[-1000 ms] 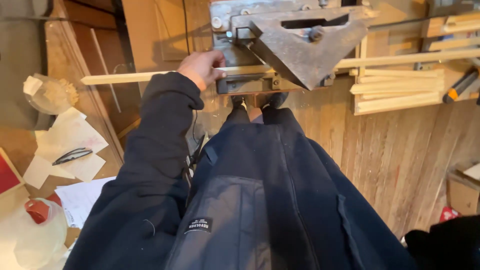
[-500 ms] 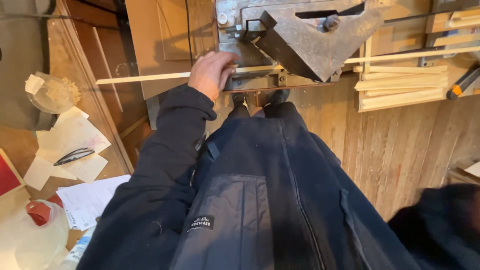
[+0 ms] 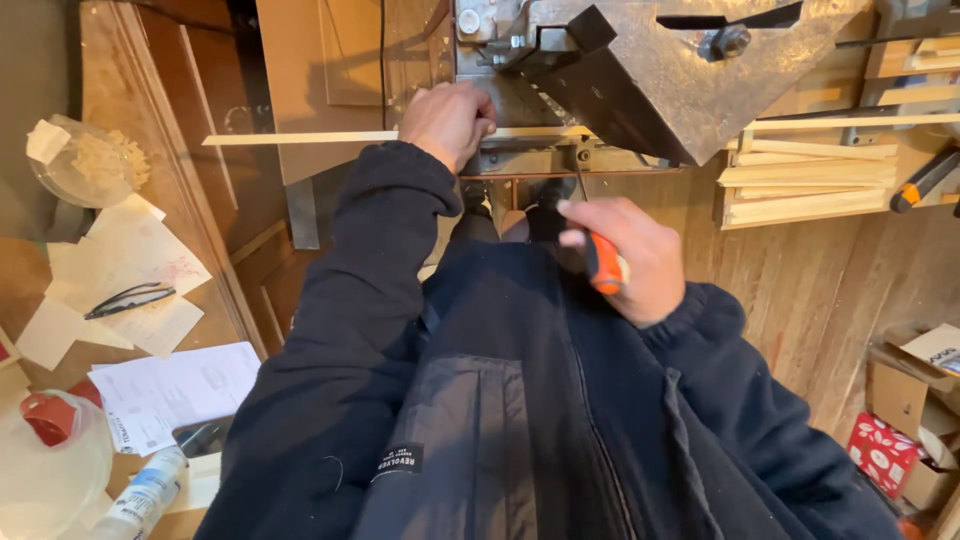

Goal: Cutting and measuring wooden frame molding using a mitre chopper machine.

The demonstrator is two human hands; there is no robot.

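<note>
head view, looking straight down the front of a dark jacket (image 3: 520, 400) to a wooden floor (image 3: 800, 280). the left hand (image 3: 447, 122) is closed down over a long thin wooden strip (image 3: 300, 138) — it presses the strip where it meets the grey metal machine (image 3: 650, 70) at the top of the frame, and the strip runs out level to the left from under the knuckles. the right hand (image 3: 625, 258) sits lower, in front of the chest, fingers wrapped round a tool with an orange and black handle (image 3: 603, 266); a thin dark shaft rises from the handle toward the machine's front edge, but whether its tip touches anything cannot be told. the two hands are apart, the left above and to the left of the right. right of the machine lies a stack of wooden strips (image 3: 800, 180), with another orange-handled tool (image 3: 925, 180) just beside it. on the left, a table (image 3: 30, 270) carries loose papers (image 3: 130, 270), a pair of glasses (image 3: 130, 298) resting on them, a clear bowl (image 3: 85, 160) of pale shavings, a plastic jug (image 3: 50, 470) with a red cap and a small white bottle (image 3: 145, 495). cardboard boxes (image 3: 920, 400) stand at the lower right.
</note>
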